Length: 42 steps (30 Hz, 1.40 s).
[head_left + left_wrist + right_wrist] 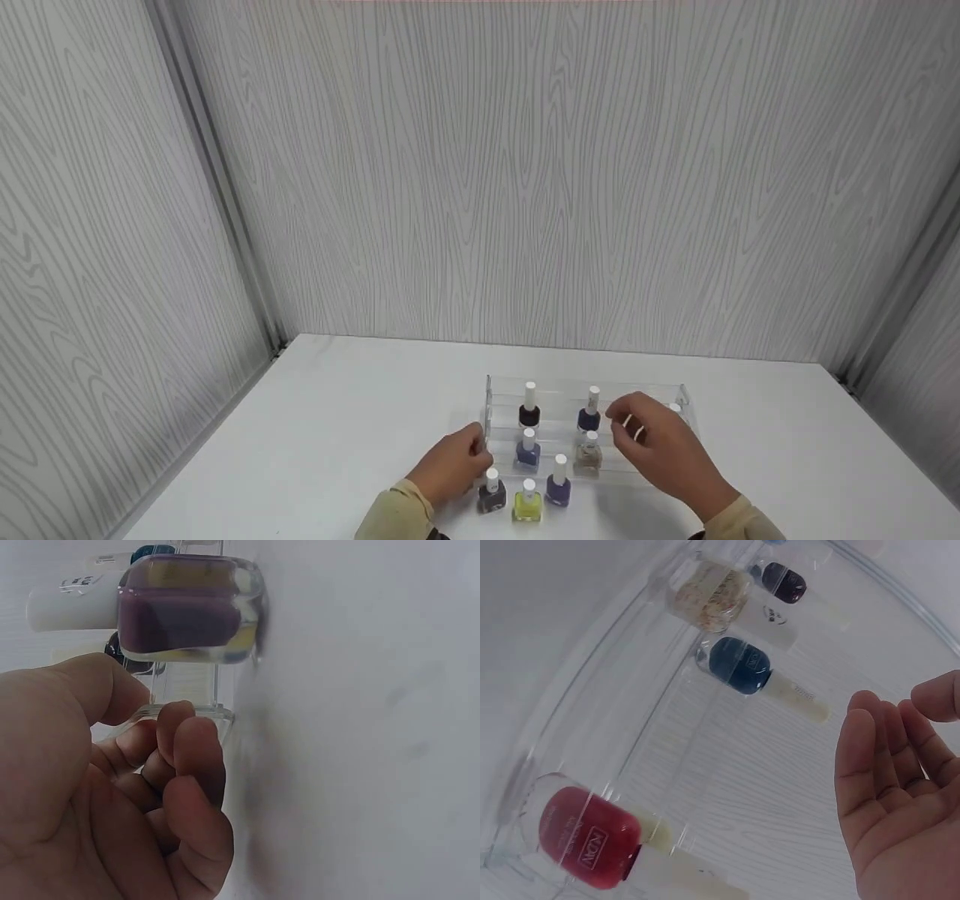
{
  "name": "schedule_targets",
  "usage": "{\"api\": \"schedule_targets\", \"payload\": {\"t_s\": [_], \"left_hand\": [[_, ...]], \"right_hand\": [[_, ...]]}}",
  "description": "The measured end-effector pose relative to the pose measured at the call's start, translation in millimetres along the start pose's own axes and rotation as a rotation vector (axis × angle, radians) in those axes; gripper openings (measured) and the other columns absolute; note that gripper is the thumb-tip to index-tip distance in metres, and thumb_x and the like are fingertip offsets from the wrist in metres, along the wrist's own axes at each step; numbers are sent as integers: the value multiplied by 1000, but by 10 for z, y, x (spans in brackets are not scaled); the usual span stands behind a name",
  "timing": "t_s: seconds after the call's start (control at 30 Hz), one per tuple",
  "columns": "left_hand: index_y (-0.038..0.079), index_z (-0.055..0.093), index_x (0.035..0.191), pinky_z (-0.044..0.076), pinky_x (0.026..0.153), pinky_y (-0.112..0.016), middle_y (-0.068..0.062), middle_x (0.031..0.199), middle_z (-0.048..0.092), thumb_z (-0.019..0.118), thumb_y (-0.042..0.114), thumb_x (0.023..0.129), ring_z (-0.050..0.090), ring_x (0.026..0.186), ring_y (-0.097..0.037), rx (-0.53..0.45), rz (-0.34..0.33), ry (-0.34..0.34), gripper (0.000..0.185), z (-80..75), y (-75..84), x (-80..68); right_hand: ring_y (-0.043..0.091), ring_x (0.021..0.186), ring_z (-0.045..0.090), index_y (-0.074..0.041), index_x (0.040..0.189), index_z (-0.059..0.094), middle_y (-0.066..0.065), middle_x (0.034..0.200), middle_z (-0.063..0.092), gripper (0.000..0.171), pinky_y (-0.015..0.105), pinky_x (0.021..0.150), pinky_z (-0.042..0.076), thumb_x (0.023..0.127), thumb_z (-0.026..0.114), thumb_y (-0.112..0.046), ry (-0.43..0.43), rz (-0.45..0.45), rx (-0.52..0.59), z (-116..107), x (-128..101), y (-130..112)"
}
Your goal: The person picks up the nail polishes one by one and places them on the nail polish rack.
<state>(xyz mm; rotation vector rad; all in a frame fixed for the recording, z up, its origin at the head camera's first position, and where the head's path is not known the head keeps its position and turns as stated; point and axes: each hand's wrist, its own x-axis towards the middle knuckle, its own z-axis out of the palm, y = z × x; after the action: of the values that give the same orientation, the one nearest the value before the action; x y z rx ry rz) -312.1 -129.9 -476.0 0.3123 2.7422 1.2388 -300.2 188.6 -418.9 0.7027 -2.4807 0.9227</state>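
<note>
My left hand is at the left end of a clear acrylic rack, fingers loosely curled, with nothing visible in them. Whether it touches the rack's end panel is unclear. Over the rack's right half hovers my right hand, thumb and fingers apart and holding nothing. Nearest it are a dark blue nail polish bottle and a glitter one. On the rack's left side stand a dark bottle and a lavender-blue one. The right wrist view shows a red bottle.
At the rack's front are a greyish-purple bottle, a yellow-green bottle and a purple bottle, all white-capped. The white table meets wood-grain panels at the back and sides.
</note>
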Motion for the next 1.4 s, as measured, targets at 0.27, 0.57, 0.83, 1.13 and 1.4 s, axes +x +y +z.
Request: {"api": "schedule_targets", "payload": {"t_s": [0.27,0.57,0.83,1.13,1.4], "left_hand": [[16,50,90,44,56,-31,0,78,58,59,19,95,55,66,-15,6,-15,2,11,-7,2,-8],[15,52,94,45,58,-32,-1,81,58,59,20,97,56,69,-16,1,-30,-19,10,-19,35,36],[14,51,92,44,57,-32,-1,79,58,57,17,96,55,68,-16,-7,-13,-15,8,3,-3,2],[13,50,90,43,57,-32,-1,78,57,56,17,96,54,66,-15,-15,-2,-33,9,5,4,9],[14,47,87,42,55,-30,0,76,56,56,17,96,53,64,-15,-24,13,-29,13,25,-21,22]], "right_hand": [[2,75,59,-22,100,66,-5,96,67,20,24,65,53,97,65,-3,-20,13,5,-84,-40,54],[1,74,59,-24,98,66,-15,89,63,21,24,64,52,95,68,-4,-30,24,-23,-104,-39,77],[1,75,59,-25,98,65,-13,89,64,19,24,65,52,96,68,-6,-93,24,-13,-44,-45,89],[1,76,59,-25,97,65,-11,91,66,18,24,65,51,97,67,-6,-122,6,12,-36,-71,97],[1,75,59,-20,96,65,-9,90,67,15,24,64,50,97,66,-5,-155,-19,22,7,-83,88]]}}
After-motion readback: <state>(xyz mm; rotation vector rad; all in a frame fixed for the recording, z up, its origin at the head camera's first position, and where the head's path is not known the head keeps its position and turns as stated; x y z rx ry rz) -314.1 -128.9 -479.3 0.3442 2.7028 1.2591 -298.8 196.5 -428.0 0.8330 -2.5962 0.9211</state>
